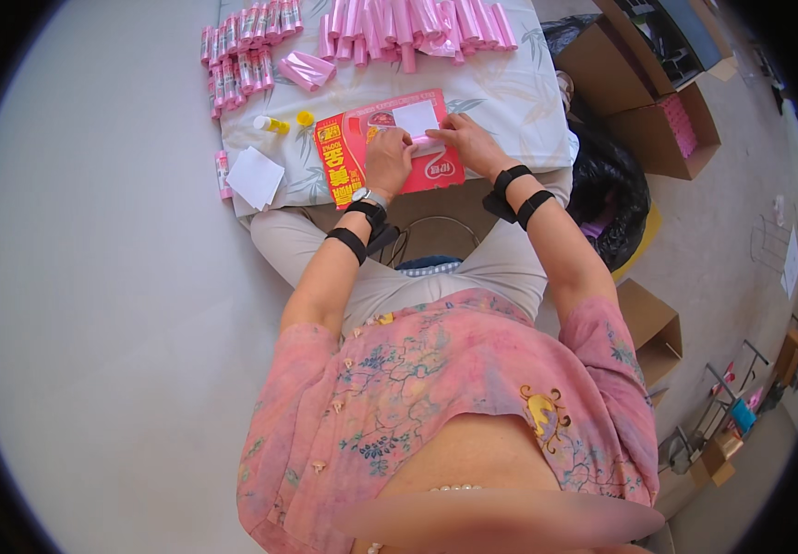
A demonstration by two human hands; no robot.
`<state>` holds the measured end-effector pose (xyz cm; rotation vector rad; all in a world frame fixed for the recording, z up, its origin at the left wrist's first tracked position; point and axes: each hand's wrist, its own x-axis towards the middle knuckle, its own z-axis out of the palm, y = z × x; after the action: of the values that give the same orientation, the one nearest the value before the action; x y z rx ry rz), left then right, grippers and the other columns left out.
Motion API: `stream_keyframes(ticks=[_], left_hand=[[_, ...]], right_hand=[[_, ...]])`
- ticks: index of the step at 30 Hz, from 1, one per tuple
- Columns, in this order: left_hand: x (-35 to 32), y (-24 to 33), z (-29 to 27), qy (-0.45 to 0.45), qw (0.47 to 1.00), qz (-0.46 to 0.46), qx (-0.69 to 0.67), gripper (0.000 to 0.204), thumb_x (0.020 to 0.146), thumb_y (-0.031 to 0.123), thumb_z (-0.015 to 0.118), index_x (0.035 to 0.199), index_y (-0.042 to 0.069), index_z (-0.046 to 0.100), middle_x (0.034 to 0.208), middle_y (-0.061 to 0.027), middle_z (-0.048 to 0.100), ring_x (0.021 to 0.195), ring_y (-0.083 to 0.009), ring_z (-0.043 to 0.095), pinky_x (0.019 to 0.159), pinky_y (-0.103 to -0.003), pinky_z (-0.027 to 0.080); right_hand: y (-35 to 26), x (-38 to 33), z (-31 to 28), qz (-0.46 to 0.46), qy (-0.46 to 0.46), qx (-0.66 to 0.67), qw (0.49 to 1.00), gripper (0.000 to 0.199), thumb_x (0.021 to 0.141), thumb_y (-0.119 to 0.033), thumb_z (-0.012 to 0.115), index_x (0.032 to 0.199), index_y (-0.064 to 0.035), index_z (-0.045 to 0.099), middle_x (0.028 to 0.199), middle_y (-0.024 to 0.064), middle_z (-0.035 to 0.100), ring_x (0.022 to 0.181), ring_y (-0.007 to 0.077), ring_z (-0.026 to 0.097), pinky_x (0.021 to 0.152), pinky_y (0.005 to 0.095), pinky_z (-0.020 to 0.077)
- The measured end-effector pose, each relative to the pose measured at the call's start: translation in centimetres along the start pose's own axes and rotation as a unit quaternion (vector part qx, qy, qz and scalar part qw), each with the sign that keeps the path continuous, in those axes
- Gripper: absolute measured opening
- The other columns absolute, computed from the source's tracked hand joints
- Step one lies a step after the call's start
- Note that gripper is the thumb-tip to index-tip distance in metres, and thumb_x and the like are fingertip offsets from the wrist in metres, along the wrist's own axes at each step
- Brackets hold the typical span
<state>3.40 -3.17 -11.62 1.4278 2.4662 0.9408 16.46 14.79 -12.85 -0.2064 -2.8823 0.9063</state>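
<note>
A small pink plastic roll (425,142) lies crosswise at the lower edge of a white paper slip (415,116). My left hand (388,162) pinches its left end, and my right hand (470,145) closes on its right end. Both hands rest over a flat red cardboard sheet (344,166) with yellow and white print. Left of the sheet lies a glue stick (272,125), uncapped, with its yellow cap (305,118) beside it. A stack of white paper slips (256,177) sits near the table's left front corner.
Labelled pink rolls (237,55) are lined up at the far left of the table. A pile of plain pink rolls (399,28) lies at the back, with a looser roll (307,70) before it. Right of the table stand cardboard boxes (644,120) and a black plastic bag (613,175).
</note>
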Motion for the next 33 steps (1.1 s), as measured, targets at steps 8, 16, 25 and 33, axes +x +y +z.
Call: stream_keyframes(ticks=[8,16,25,33], left_hand=[[2.8,-2.2,-0.7,-0.149,0.96,-0.178,-0.159,0.031,0.073,0.016,0.084,0.1,0.004,0.076,0.086,-0.0136,0.075,0.08,-0.0248,0.073,0.073,-0.036,0.055],[3.6,-3.8,-0.4,-0.171,0.963,-0.158,-0.133,0.026,0.076,0.016,0.085,0.096,0.001,0.077,0.082,-0.0089,0.075,0.073,-0.0149,0.071,0.068,-0.029,0.055],[3.4,-3.8,-0.4,-0.158,0.966,-0.159,-0.132,0.026,0.076,0.019,0.085,0.095,0.002,0.077,0.083,-0.0084,0.075,0.074,-0.0145,0.071,0.069,-0.028,0.054],[3.3,-3.5,-0.7,-0.158,0.967,-0.151,-0.131,0.027,0.076,0.021,0.085,0.095,0.003,0.078,0.082,-0.0071,0.075,0.074,-0.0139,0.07,0.069,-0.028,0.053]], right_hand=[[1.2,0.6,-0.1,-0.018,-0.004,0.027,0.999,0.035,0.083,-0.002,0.068,0.117,-0.0091,0.07,0.112,0.0115,0.064,0.108,0.0312,0.06,0.095,0.0391,0.0514],[1.5,1.4,-0.4,-0.028,-0.016,0.026,0.999,0.028,0.082,-0.004,0.071,0.109,-0.0057,0.066,0.109,0.0121,0.066,0.104,0.0333,0.062,0.092,0.0409,0.0518],[1.9,1.8,-0.5,-0.041,-0.026,0.017,0.999,0.026,0.082,-0.006,0.072,0.108,-0.0055,0.067,0.106,0.0124,0.066,0.104,0.0335,0.063,0.09,0.0419,0.0525],[2.2,2.0,-0.6,-0.054,-0.034,0.017,0.998,0.025,0.082,-0.006,0.071,0.107,-0.0042,0.067,0.106,0.0128,0.066,0.104,0.0337,0.063,0.09,0.0421,0.0526]])
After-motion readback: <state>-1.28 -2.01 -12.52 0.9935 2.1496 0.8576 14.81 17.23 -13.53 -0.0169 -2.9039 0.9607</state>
